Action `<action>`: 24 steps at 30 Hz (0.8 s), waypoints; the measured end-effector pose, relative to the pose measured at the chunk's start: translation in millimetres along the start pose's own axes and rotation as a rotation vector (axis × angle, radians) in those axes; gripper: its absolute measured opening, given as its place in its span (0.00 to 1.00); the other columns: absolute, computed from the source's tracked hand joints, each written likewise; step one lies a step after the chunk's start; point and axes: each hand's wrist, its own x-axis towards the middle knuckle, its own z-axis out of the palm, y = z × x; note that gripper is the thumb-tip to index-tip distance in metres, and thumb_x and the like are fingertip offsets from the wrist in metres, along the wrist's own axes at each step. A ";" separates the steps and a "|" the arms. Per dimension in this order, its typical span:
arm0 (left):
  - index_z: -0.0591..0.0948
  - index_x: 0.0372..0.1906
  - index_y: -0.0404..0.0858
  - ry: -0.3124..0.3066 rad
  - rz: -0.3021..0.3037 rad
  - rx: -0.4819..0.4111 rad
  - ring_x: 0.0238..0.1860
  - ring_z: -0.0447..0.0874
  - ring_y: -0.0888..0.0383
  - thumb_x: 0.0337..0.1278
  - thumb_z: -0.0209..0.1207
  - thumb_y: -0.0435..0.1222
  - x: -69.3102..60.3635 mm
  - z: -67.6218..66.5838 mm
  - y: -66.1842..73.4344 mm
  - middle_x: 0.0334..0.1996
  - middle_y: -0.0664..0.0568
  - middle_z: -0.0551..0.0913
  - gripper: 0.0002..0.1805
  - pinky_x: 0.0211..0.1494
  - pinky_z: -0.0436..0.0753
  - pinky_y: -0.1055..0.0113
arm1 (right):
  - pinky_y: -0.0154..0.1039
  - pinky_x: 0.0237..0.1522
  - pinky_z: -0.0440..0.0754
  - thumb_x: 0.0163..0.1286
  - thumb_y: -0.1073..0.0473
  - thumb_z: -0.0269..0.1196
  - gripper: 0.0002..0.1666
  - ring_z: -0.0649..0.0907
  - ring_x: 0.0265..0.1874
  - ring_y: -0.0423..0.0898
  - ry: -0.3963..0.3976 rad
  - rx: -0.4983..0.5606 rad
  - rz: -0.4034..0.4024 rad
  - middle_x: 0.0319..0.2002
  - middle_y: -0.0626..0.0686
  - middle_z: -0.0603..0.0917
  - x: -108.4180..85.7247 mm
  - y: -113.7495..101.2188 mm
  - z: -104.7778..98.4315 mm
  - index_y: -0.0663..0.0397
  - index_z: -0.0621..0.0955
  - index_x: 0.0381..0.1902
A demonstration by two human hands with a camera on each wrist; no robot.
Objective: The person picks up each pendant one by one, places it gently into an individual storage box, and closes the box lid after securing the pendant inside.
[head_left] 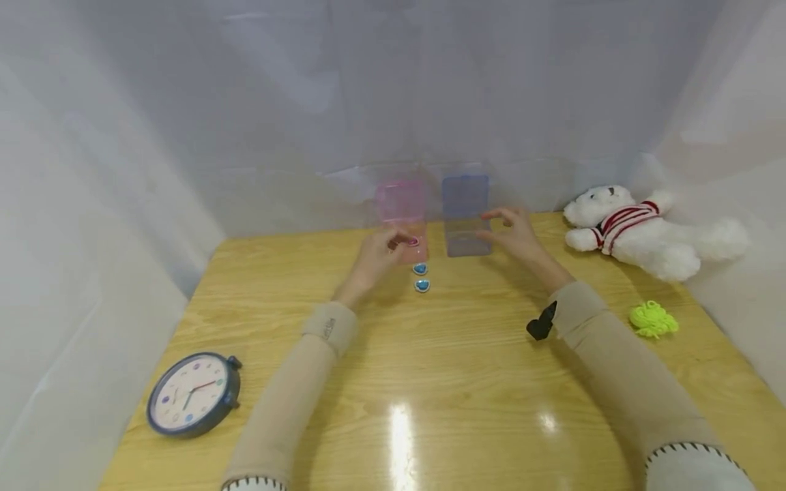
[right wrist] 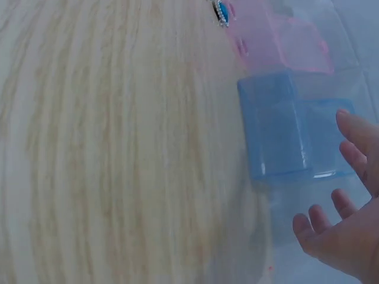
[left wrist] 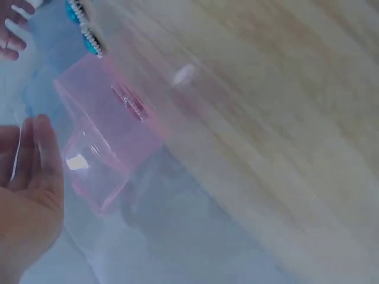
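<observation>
My left hand is over the left side of an open pink see-through box. A pink gem with a beaded silver rim lies in that box, apart from the fingers in the left wrist view. Two blue gems, a far one and a near one, lie in a row on the table in front of the box. My right hand is beside an open blue see-through box, thumb and fingers spread, holding nothing. No gem shows in the blue box.
A dark blue round clock lies at the left front. To the right are a white plush bear in a striped top and a bundle of neon yellow yarn. A pale sheet hangs behind the wooden table.
</observation>
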 end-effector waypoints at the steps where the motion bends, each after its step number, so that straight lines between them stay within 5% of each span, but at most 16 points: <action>1: 0.86 0.54 0.34 -0.055 0.027 0.055 0.52 0.88 0.45 0.73 0.59 0.29 -0.8 2.7 1.3 0.53 0.42 0.90 0.11 0.61 0.88 0.53 | 0.65 0.80 0.62 0.73 0.60 0.69 0.27 0.61 0.74 0.65 -0.008 0.027 0.012 0.73 0.70 0.58 -0.3 3.4 -0.3 0.68 0.77 0.64; 6: 0.86 0.50 0.36 -0.231 0.111 0.245 0.49 0.87 0.51 0.70 0.64 0.33 -4.9 14.9 2.0 0.46 0.46 0.89 0.09 0.57 0.89 0.59 | 0.65 0.81 0.65 0.74 0.64 0.67 0.27 0.66 0.75 0.67 -0.030 0.116 0.015 0.74 0.71 0.66 0.1 17.4 1.3 0.74 0.75 0.65; 12: 0.86 0.50 0.40 -0.379 0.023 0.236 0.46 0.86 0.54 0.64 0.71 0.42 -14.4 22.2 0.3 0.43 0.51 0.88 0.15 0.57 0.87 0.59 | 0.52 0.70 0.79 0.76 0.62 0.66 0.27 0.73 0.72 0.69 -0.064 0.116 0.052 0.76 0.67 0.68 0.2 22.2 6.5 0.70 0.75 0.67; 16: 0.85 0.52 0.40 -0.415 0.020 0.241 0.47 0.85 0.54 0.61 0.74 0.44 -17.7 26.7 0.8 0.45 0.51 0.88 0.18 0.59 0.87 0.58 | 0.38 0.57 0.82 0.75 0.62 0.66 0.28 0.76 0.70 0.68 -0.069 0.118 0.079 0.75 0.65 0.71 -1.3 23.1 8.4 0.68 0.75 0.68; 21: 0.83 0.56 0.37 -0.410 0.060 0.304 0.53 0.87 0.53 0.64 0.72 0.40 -17.0 32.6 4.7 0.51 0.48 0.88 0.20 0.64 0.86 0.58 | 0.33 0.60 0.78 0.75 0.64 0.65 0.29 0.73 0.72 0.67 -0.051 0.144 0.057 0.72 0.70 0.72 -0.3 26.4 10.8 0.72 0.73 0.69; 24: 0.84 0.57 0.37 -0.421 0.069 0.362 0.55 0.88 0.52 0.67 0.69 0.39 -15.1 35.6 7.4 0.53 0.47 0.89 0.18 0.64 0.87 0.58 | 0.26 0.54 0.80 0.76 0.65 0.64 0.30 0.73 0.73 0.68 -0.058 0.170 0.089 0.72 0.72 0.71 0.9 28.7 10.6 0.73 0.71 0.70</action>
